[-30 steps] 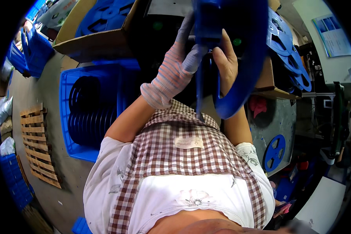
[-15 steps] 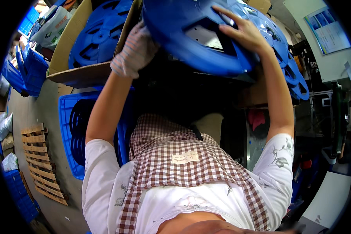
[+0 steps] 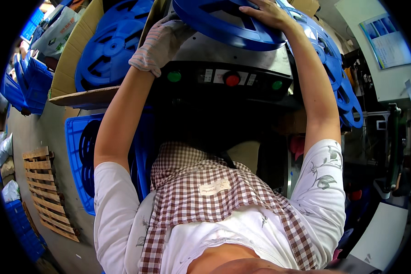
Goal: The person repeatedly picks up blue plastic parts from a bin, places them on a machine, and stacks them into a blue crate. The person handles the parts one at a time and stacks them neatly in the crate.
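A large blue plastic reel (image 3: 205,20) with cut-out windows is held between my two hands at the top of the view, over a machine's grey metal top (image 3: 203,51). My left hand (image 3: 156,49), in a striped knit glove, grips its left rim; the fingertips are partly hidden. On the right side lies my bare right hand (image 3: 270,14), its fingers bent over the reel by a window. The machine's front carries a red button (image 3: 232,79) in the middle, with a green button (image 3: 174,76) to the left and another at the right end.
To the left, a cardboard box (image 3: 61,75) holds several blue reels (image 3: 107,68). Below it stands a blue crate (image 3: 75,150) with black discs. More blue reels (image 3: 347,102) are stacked beyond my right arm. A wooden pallet (image 3: 45,192) lies on the floor at left.
The reel has moved up and away from me, with both hands still on it. The machine's front panel and buttons have come into view below it.
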